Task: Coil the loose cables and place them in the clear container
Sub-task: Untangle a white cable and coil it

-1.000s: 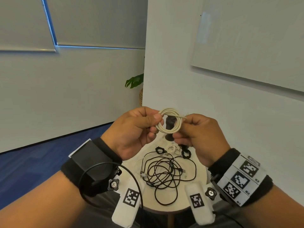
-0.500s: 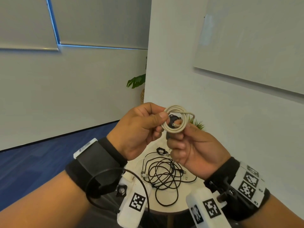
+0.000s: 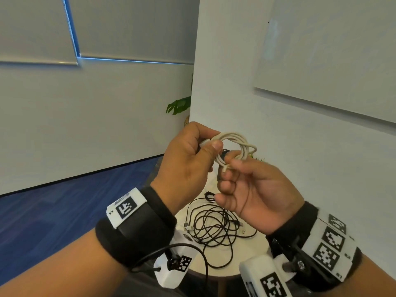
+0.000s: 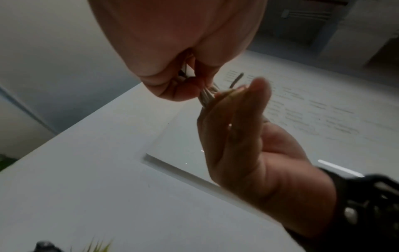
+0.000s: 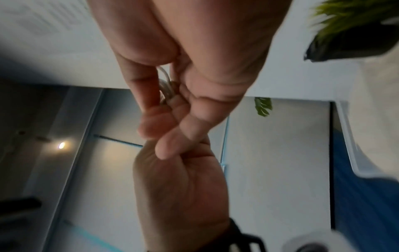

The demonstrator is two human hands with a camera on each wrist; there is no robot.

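A white cable (image 3: 234, 146) wound into a small coil is held up in the air above the table. My left hand (image 3: 192, 155) pinches the coil's left side between thumb and fingers. My right hand (image 3: 246, 179) pinches the cable's free end at the coil's lower right, palm turned up. The strands show between the fingers in the left wrist view as the white cable (image 4: 207, 95) and in the right wrist view as the white cable (image 5: 166, 85). A loose black cable (image 3: 216, 230) lies tangled on the round white table (image 3: 252, 258) below. No clear container is in view.
Small black pieces (image 3: 209, 196) lie on the table behind the black cable. A white wall with a whiteboard (image 3: 332, 61) stands close on the right. A green plant (image 3: 179, 105) peeks out past the wall corner. Blue floor (image 3: 53, 211) spreads to the left.
My right hand has rolled palm-up and dropped to the coil's lower right, pulling the free end through. The coil has loosened a little and both hands sit slightly higher.
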